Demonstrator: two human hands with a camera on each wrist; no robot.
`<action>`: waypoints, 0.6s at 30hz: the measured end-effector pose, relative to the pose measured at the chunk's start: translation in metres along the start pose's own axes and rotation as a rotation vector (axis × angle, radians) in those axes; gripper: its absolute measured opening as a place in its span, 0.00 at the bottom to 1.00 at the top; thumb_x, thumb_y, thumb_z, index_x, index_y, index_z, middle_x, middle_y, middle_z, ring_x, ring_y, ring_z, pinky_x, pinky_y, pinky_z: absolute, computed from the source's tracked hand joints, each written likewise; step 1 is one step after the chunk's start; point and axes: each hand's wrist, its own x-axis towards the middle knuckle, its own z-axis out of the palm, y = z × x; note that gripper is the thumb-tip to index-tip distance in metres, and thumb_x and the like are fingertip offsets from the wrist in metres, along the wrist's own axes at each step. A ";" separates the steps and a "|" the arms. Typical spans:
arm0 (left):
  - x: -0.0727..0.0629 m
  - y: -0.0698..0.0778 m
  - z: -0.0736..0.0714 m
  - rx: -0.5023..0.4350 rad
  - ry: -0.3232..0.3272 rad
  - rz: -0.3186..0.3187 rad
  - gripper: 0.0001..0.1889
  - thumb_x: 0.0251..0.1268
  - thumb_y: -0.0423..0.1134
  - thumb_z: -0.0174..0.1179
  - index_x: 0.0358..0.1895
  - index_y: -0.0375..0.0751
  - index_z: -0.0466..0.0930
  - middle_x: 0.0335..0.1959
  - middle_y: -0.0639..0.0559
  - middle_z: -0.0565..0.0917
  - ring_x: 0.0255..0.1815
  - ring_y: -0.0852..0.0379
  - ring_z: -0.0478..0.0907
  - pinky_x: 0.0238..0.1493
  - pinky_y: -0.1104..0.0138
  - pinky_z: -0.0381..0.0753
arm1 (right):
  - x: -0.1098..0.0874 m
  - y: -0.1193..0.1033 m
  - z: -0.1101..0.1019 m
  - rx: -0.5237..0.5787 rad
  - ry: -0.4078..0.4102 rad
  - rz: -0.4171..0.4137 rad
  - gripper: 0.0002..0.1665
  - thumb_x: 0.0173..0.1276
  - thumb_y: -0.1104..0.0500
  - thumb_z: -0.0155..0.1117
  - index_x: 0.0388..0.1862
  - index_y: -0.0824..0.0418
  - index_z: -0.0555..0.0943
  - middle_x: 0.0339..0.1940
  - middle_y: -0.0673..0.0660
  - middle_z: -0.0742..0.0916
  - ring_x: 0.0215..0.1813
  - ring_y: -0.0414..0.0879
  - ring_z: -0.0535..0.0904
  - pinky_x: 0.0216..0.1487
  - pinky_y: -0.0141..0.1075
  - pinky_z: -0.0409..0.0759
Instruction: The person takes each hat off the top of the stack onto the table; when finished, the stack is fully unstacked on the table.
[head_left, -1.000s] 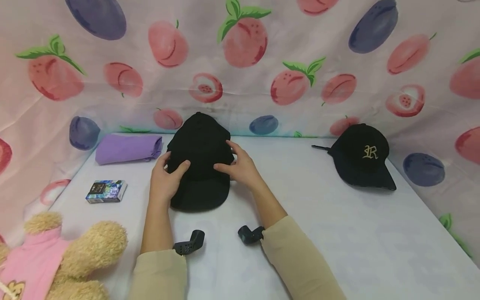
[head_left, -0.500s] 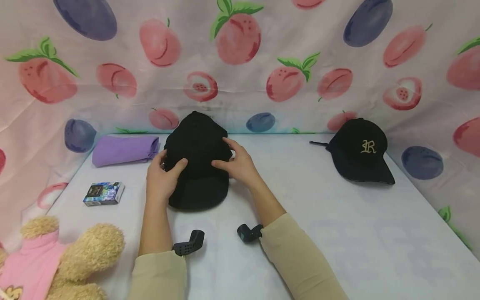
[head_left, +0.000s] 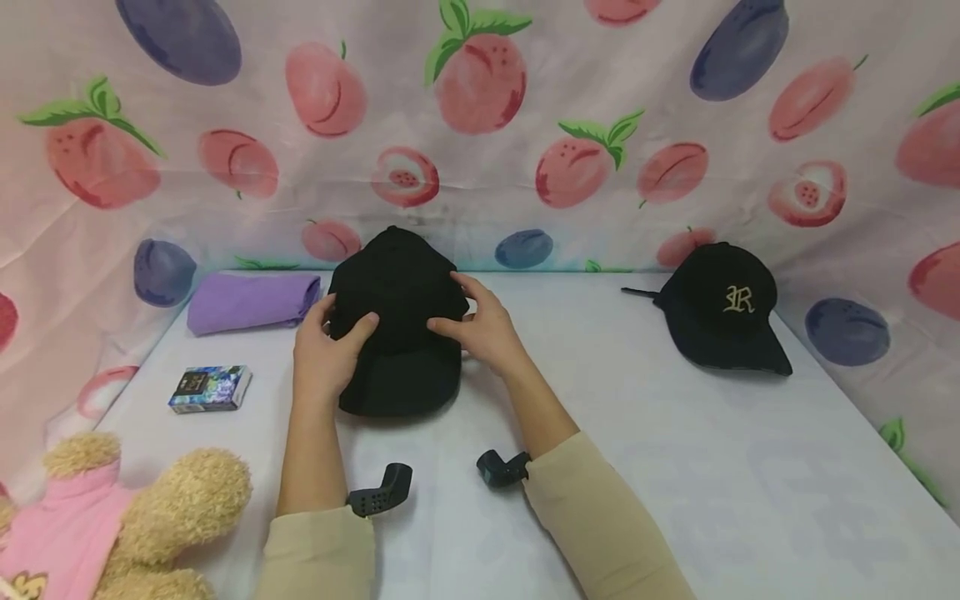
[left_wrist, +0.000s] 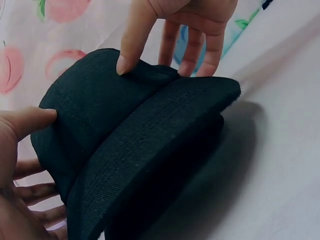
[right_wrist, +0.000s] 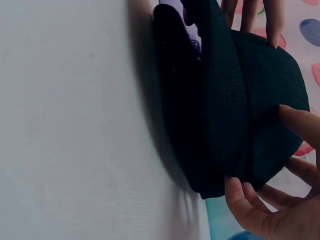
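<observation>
A plain black baseball cap (head_left: pixel 397 292) is at the back of the white table, its brim (head_left: pixel 401 387) toward me. My left hand (head_left: pixel 326 354) grips the cap's left side, thumb on the front of the crown and fingers round the edge. On the opposite side my right hand (head_left: pixel 483 329) holds it the same way, fingers partly hidden behind. In the left wrist view, the cap (left_wrist: pixel 95 110) is tilted, with a dark layer and a shadow beneath its brim (left_wrist: pixel 165 120). The right wrist view shows both hands' fingers around the crown (right_wrist: pixel 272 100).
Folded purple cloth (head_left: pixel 251 302) lies left of the cap, with a small patterned box (head_left: pixel 210 389) in front of it. A teddy bear in pink (head_left: pixel 82 533) fills the near left corner. Another black cap with a gold letter (head_left: pixel 720 308) stands at the right. Fruit-print fabric (head_left: pixel 480 200) hangs behind.
The cap's brim has risen slightly at its front edge. Both hands keep their hold with little movement, and the head view has shifted a little.
</observation>
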 end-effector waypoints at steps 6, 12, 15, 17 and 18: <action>-0.004 0.010 0.007 -0.020 0.013 -0.020 0.42 0.69 0.54 0.65 0.82 0.47 0.59 0.81 0.44 0.64 0.80 0.43 0.61 0.80 0.47 0.60 | -0.003 -0.005 -0.009 0.000 0.022 -0.013 0.48 0.65 0.51 0.76 0.82 0.42 0.64 0.78 0.57 0.72 0.41 0.50 0.78 0.38 0.37 0.81; -0.008 0.015 0.014 -0.028 0.027 0.003 0.41 0.69 0.52 0.66 0.80 0.45 0.61 0.78 0.43 0.67 0.79 0.45 0.62 0.80 0.48 0.60 | -0.005 -0.007 -0.019 -0.013 0.033 -0.017 0.49 0.64 0.50 0.76 0.82 0.43 0.64 0.77 0.57 0.73 0.43 0.51 0.78 0.40 0.38 0.81; -0.008 0.017 0.018 -0.029 0.020 0.025 0.41 0.69 0.52 0.66 0.80 0.44 0.61 0.78 0.43 0.67 0.79 0.45 0.62 0.80 0.49 0.60 | -0.006 -0.008 -0.025 -0.035 0.050 -0.024 0.49 0.64 0.50 0.76 0.82 0.43 0.65 0.77 0.57 0.74 0.43 0.51 0.77 0.41 0.39 0.79; -0.009 0.019 0.020 -0.026 0.017 0.034 0.41 0.69 0.53 0.66 0.80 0.44 0.61 0.78 0.43 0.67 0.79 0.45 0.62 0.80 0.49 0.60 | -0.006 -0.009 -0.029 -0.042 0.059 -0.029 0.49 0.64 0.50 0.76 0.82 0.43 0.64 0.77 0.57 0.74 0.43 0.51 0.76 0.42 0.40 0.78; -0.009 0.021 0.021 -0.028 0.017 0.039 0.41 0.68 0.53 0.66 0.80 0.44 0.62 0.78 0.44 0.68 0.79 0.45 0.63 0.80 0.49 0.60 | -0.006 -0.009 -0.030 -0.044 0.061 -0.030 0.49 0.64 0.50 0.76 0.82 0.43 0.64 0.77 0.57 0.73 0.43 0.51 0.76 0.43 0.40 0.78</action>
